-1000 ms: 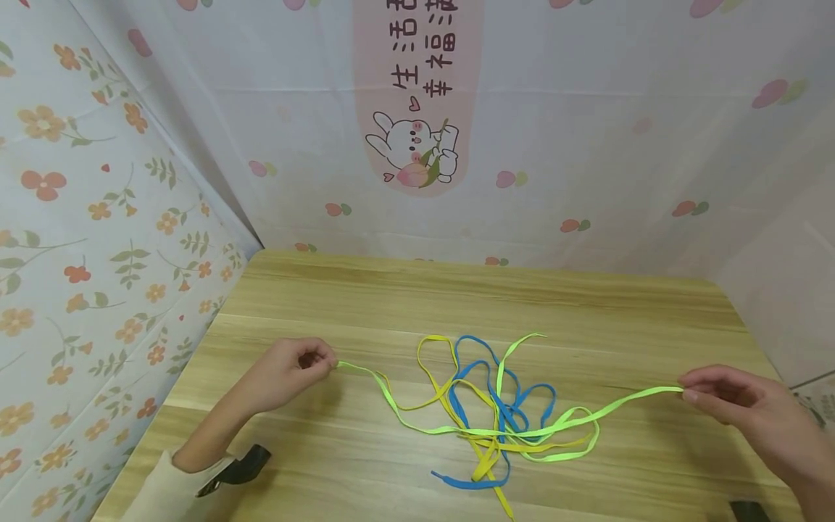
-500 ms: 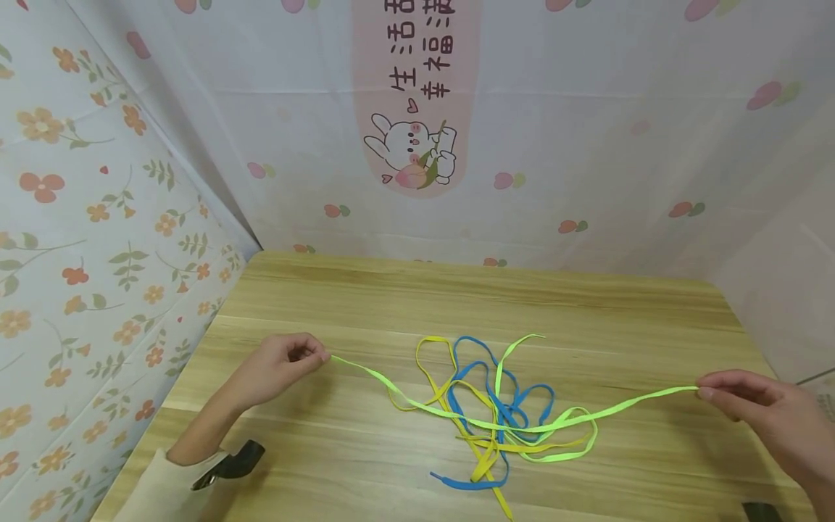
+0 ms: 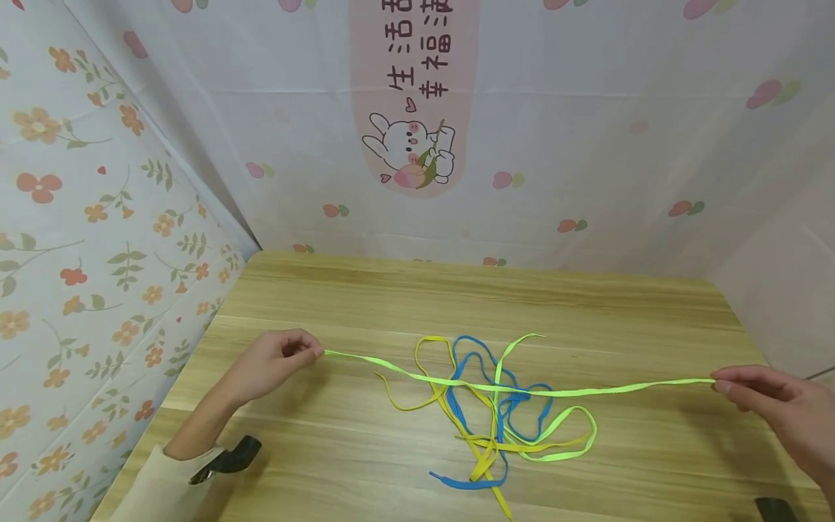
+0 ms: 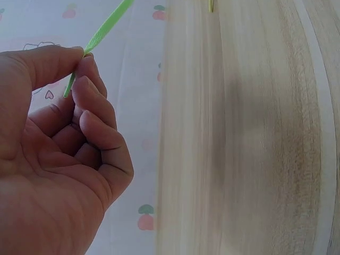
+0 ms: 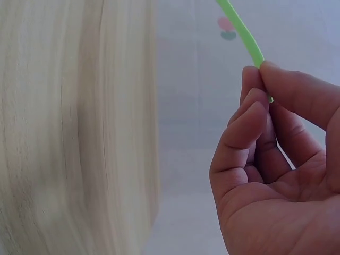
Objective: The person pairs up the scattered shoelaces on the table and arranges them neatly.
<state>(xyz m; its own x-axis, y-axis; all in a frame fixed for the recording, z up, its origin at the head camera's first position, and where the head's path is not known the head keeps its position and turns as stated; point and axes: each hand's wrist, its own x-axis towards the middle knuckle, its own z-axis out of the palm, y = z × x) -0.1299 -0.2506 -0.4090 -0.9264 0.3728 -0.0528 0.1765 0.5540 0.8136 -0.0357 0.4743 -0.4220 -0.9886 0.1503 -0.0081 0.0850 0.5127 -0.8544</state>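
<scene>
A neon green shoelace (image 3: 574,393) stretches nearly straight between the two hands, sagging slightly in the middle. My left hand (image 3: 269,366) pinches one end between thumb and index finger; a short tip of the lace (image 4: 101,36) pokes out below the pinch in the left wrist view. The right hand (image 3: 779,399) pinches the other end the same way, its tip just showing in the right wrist view. Beneath the taut lace, a loose pile holds a blue shoelace (image 3: 471,484), a yellow shoelace (image 3: 418,357) and another green lace (image 3: 594,435), their loops crossing.
The pile lies on a wood-grain table (image 3: 339,304). A white printed curtain (image 3: 293,130) hangs behind the table's back edge, and a flowered cloth (image 3: 78,239) hangs at the left. A black strap piece (image 3: 238,457) sits at the left wrist.
Both hands have moved apart, the left one leftward and the right one rightward. The green lace between them has gone from slack to nearly taut and lifted away from the pile.
</scene>
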